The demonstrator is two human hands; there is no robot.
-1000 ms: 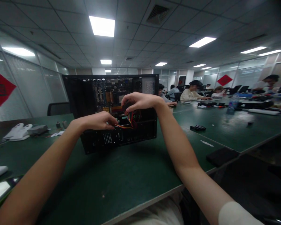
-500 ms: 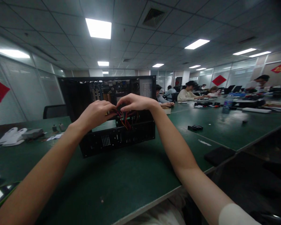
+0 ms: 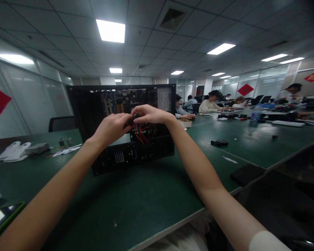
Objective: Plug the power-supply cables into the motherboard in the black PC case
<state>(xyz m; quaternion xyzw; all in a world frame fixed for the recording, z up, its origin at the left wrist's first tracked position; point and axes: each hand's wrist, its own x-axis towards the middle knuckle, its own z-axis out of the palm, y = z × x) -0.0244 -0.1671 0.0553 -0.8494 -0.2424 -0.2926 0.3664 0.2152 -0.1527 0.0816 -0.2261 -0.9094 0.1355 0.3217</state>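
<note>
An open black computer case (image 3: 157,151) stands on the table, its open side facing me. Inside, a motherboard (image 3: 128,99) shows in the upper middle, and a part with a pale label (image 3: 165,101) sits at the upper right. A bundle of red, yellow and black cables (image 3: 140,135) hangs down in the middle. My left hand (image 3: 114,126) comes in from the left with fingers bent together at the top of the bundle. Arched over from the right, my right hand (image 3: 151,114) pinches the cables there too. The cable ends are hidden behind my fingertips.
White gloves (image 3: 14,151) and a grey block (image 3: 37,149) lie on the green table at the left. A green-edged device (image 3: 6,218) is near my left forearm. Black pieces (image 3: 219,142) and a bottle (image 3: 255,116) are at the right. Several people sit farther back.
My left hand has shifted slightly right, its fingers closing in against the right hand's fingertips at the cables. My right hand has hardly moved.
</note>
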